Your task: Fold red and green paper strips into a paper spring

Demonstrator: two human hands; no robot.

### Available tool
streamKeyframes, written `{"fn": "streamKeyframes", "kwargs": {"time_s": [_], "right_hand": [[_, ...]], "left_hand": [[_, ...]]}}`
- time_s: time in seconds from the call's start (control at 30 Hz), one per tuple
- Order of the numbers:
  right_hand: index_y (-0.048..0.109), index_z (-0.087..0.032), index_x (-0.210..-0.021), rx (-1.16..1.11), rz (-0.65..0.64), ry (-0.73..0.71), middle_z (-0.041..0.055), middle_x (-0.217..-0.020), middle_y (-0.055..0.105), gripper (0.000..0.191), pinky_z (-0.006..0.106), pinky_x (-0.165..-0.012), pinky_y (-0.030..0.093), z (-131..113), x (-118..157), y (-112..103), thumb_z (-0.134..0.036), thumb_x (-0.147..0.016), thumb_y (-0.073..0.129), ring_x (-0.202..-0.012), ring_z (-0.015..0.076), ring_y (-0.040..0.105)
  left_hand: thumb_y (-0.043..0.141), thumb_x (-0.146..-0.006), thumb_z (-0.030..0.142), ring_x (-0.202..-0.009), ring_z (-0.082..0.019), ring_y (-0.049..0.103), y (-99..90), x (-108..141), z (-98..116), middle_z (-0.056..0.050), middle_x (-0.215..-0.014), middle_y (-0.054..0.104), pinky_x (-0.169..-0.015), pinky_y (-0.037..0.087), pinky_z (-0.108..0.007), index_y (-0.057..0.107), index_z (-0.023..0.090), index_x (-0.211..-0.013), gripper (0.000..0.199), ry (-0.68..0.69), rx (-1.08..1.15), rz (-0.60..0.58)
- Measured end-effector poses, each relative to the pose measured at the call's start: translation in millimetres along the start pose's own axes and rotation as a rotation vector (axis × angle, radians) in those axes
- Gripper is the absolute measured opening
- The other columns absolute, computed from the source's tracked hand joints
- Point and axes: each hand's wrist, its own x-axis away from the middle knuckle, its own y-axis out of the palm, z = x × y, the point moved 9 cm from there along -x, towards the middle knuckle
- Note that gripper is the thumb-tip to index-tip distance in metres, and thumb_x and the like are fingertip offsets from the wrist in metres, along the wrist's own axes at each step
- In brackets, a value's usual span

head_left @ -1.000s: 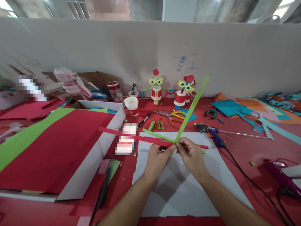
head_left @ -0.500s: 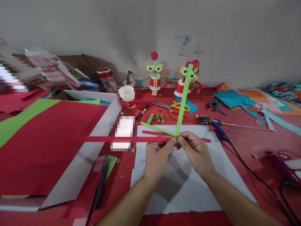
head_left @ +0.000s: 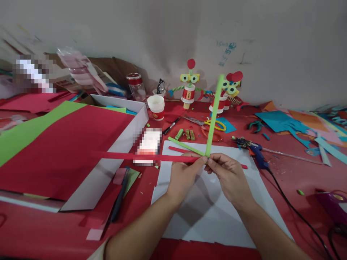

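Observation:
Both my hands meet above a white sheet (head_left: 197,209), pinching the joint where paper strips cross. My left hand (head_left: 184,177) grips the red paper strip (head_left: 146,156), which stretches out to the left. My right hand (head_left: 230,177) pinches the lower end of the green paper strip (head_left: 214,115), which stands upright. Another green strip (head_left: 187,145) lies beneath, angled to the left on the sheet side; whether it is joined to the upright one I cannot tell. Behind my hands a second red strip (head_left: 179,149) rests on the sheet, partly hidden.
A white box (head_left: 124,133) with red and green paper stands left. Behind are scissors (head_left: 217,125), a marker (head_left: 171,126), paper cups (head_left: 156,108) and two paper-cup figures (head_left: 188,94). A blue glue gun (head_left: 257,155) with its cord and a purple tool (head_left: 333,206) lie right.
The whole scene has shifted rightward in view as my head turned left. Both hands keep their pinch on the strips, with the upright green strip tilted much as before.

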Motion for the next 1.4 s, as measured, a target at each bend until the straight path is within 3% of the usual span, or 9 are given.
{"fn": "streamKeyframes", "kwargs": {"time_s": [0.13,0.3,0.5,0.63,0.87,0.97,1.13,1.23,1.4], "right_hand": [[0.067,-0.017,-0.085,-0.057,0.001,-0.014,0.0014,-0.07,0.066,0.016,0.024,-0.061,0.047,-1.3,1.0,5.0,-0.03,-0.077,0.066,-0.063,0.0117,0.058],[0.067,-0.017,-0.081,-0.054,0.013,-0.002,0.0013,-0.068,0.066,0.016,0.025,-0.058,0.048,1.0,0.1,4.3,-0.029,-0.071,0.07,-0.061,0.0121,0.058],[0.066,-0.017,-0.07,-0.039,0.081,-0.055,-0.0004,-0.062,0.064,0.011,0.023,-0.054,0.045,-1.0,-1.2,-9.5,-0.026,-0.069,0.071,-0.056,0.0108,0.056],[0.067,-0.017,-0.074,-0.051,0.039,-0.027,-0.0009,-0.062,0.063,0.011,0.023,-0.055,0.045,-0.9,0.3,-4.5,-0.027,-0.071,0.069,-0.056,0.0106,0.056],[0.064,-0.017,-0.082,0.095,0.015,-0.056,-0.0003,-0.066,0.063,0.016,0.023,-0.052,0.043,-3.5,0.2,-0.1,-0.033,-0.077,0.063,-0.055,0.0114,0.056],[0.063,-0.017,-0.098,0.307,0.026,-0.092,0.0016,-0.069,0.064,0.026,0.024,-0.051,0.043,-3.9,0.4,-1.2,-0.036,-0.085,0.051,-0.054,0.0132,0.057],[0.061,-0.022,-0.11,1.086,-0.045,-0.228,0.0053,-0.08,0.07,0.028,0.027,-0.061,0.042,-6.8,6.5,16.2,-0.025,-0.091,0.04,-0.07,0.0199,0.065],[0.063,-0.023,-0.104,1.36,-0.143,-0.214,0.007,-0.082,0.072,0.029,0.027,-0.06,0.041,0.5,7.9,26.2,-0.02,-0.091,0.038,-0.072,0.0214,0.067],[0.064,-0.022,-0.103,1.459,-0.178,-0.195,0.0078,-0.084,0.073,0.029,0.026,-0.059,0.041,3.8,6.6,30.4,-0.019,-0.091,0.037,-0.075,0.021,0.068]], "left_hand": [[0.069,-0.071,0.029,-0.069,-0.015,0.056,-3.4,-1.2,-0.6,-0.002,-0.067,0.062,-0.068,0.045,-0.031,0.066,0.016,-0.068,0.014,-0.03,0.055,0.028],[0.071,-0.069,0.03,-0.067,-0.014,0.053,-6.1,-2.2,-9.2,-0.001,-0.063,0.059,-0.067,0.043,-0.03,0.065,0.016,-0.064,0.016,-0.09,0.054,0.057],[0.067,-0.071,0.028,-0.069,-0.016,0.056,8.3,0.3,-1.3,-0.002,-0.066,0.062,-0.07,0.043,-0.031,0.067,0.017,-0.066,0.013,-0.03,0.001,-0.087],[0.066,-0.073,0.027,-0.069,-0.016,0.056,3.2,0.7,8.8,-0.001,-0.067,0.062,-0.07,0.043,-0.031,0.067,0.018,-0.066,0.012,0.058,-0.066,-0.052],[0.069,-0.07,0.028,-0.07,-0.015,0.055,-3.2,-1.3,-1.5,-0.001,-0.068,0.065,-0.071,0.043,-0.029,0.069,0.017,-0.067,0.012,-0.015,-0.033,-0.005],[0.071,-0.068,0.029,-0.071,-0.015,0.055,-20.7,-4.5,9.0,0.0,-0.068,0.064,-0.071,0.043,-0.028,0.07,0.018,-0.069,0.011,0.042,-0.093,0.141],[0.077,-0.06,0.028,-0.068,-0.012,0.055,-50.3,-10.7,26.1,0.002,-0.063,0.061,-0.069,0.044,-0.027,0.068,0.017,-0.065,0.014,0.101,-0.004,0.367],[0.079,-0.056,0.027,-0.067,-0.012,0.059,-51.3,-14.4,16.5,0.001,-0.066,0.063,-0.072,0.047,-0.03,0.068,0.015,-0.068,0.02,0.039,0.113,0.367],[0.076,-0.061,0.029,-0.071,-0.017,0.065,-36.3,-14.9,6.5,-0.001,-0.07,0.065,-0.078,0.051,-0.036,0.065,0.014,-0.074,0.023,0.022,0.144,0.243]]}}
